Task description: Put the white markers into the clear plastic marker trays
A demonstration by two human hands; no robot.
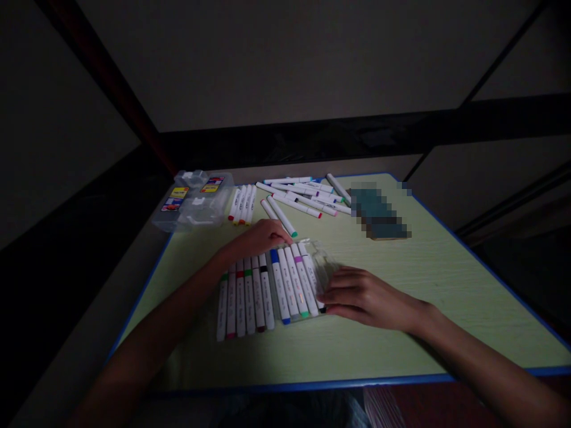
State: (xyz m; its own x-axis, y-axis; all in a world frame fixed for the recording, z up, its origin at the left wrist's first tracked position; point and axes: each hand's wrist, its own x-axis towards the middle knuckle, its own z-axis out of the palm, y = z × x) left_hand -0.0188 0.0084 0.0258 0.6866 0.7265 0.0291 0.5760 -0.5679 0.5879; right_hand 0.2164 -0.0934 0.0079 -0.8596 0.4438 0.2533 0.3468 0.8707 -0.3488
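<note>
A transparent plastic case (328,261) lies on the table, with several white markers (292,285) side by side in it. My left hand (265,235) reaches over the case's top edge. Its fingers are curled together at the markers' upper ends, and whatever they pinch is hidden. At the lower right of the row, my right hand (357,297) has thumb and fingers closed on the bottom end of a black-tipped marker (311,274). Left of the case, a second row of markers (243,303) lies closely lined up, partly under my left forearm.
Loose markers (303,193) lie piled at the table's back. Several short markers (243,205) line up beside clear plastic boxes (198,205) at the back left. A pixelated dark flat object (379,211) lies at the back right. Blue edging rims the table (446,321).
</note>
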